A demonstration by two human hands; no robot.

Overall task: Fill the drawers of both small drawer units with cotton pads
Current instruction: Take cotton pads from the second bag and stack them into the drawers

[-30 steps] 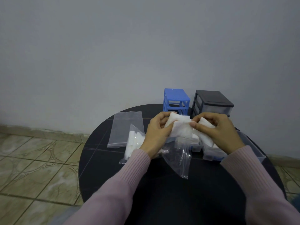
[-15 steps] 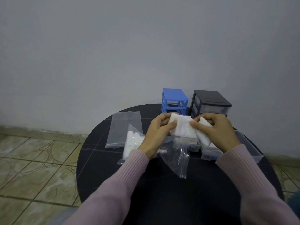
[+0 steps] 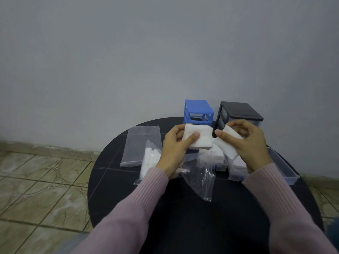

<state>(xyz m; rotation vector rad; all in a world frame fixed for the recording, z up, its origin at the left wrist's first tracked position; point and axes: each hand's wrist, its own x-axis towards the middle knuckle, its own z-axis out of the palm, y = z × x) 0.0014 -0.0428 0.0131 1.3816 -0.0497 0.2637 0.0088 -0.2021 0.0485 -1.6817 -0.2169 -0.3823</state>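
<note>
1. Left hand [image 3: 174, 149] is gripping a stack of white cotton pads [image 3: 199, 137], thumb across the front and fingers curled behind it, held up above the middle of the round black table [image 3: 201, 226].
2. Right hand [image 3: 247, 143] has its own, thinner bunch of cotton pads [image 3: 227, 144] wrapped in curled fingers, thumb pointing toward the left stack. The two bunches sit just beside each other, with a small gap between them.
3. At the table's far edge, by the wall: a blue drawer unit [image 3: 199, 111] with its slots looking open, and a black drawer unit [image 3: 238, 113] just to its right with clear drawer fronts.
4. Under the hands there are pulled-out clear drawers with white pads in them [image 3: 213, 154], another one below the right wrist [image 3: 237, 167], and an empty-looking clear drawer [image 3: 283, 165] near the right edge.
5. Near the left edge: a flat empty zip bag [image 3: 141, 145], and a bag with pads still in it [image 3: 149, 160] beside the left wrist.
6. A crumpled clear bag [image 3: 200, 178] hangs below the left hand; can't tell if that hand is pinching it too.
</note>
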